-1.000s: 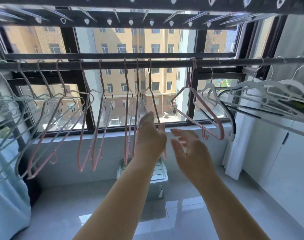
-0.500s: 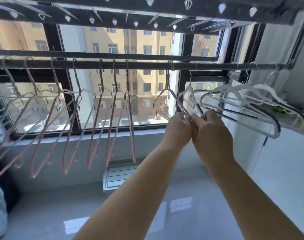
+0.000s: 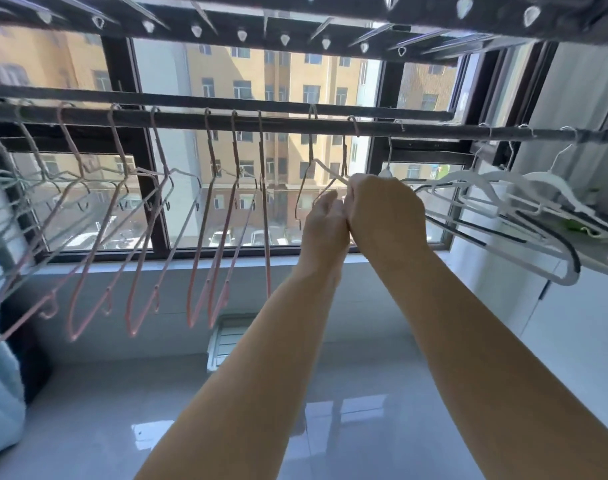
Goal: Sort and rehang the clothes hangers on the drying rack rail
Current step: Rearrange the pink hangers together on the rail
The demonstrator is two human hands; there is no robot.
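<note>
A dark rail (image 3: 295, 123) runs across the window with several pink wire hangers (image 3: 205, 216) hooked along its left and middle. Two more pink hangers (image 3: 307, 178) hang just left of my hands, their hooks on the rail. My right hand (image 3: 385, 213) is closed around their shoulder wires. My left hand (image 3: 325, 223) presses against it, fingers curled on the same wires. Several white hangers (image 3: 496, 192) crowd the rail's right end. Pale green hangers (image 3: 8, 188) sit at the far left.
A second rack bar with clips (image 3: 295, 19) runs overhead. A white storage box (image 3: 226, 337) stands on the glossy floor below the window sill (image 3: 157, 265). A light blue cloth (image 3: 1, 393) hangs at the left; white cabinets (image 3: 555, 323) stand at the right.
My hands moved from open near the middle pink hangers to the right and closed together on the hangers there. A second pink hanger now shows separated to the left.
</note>
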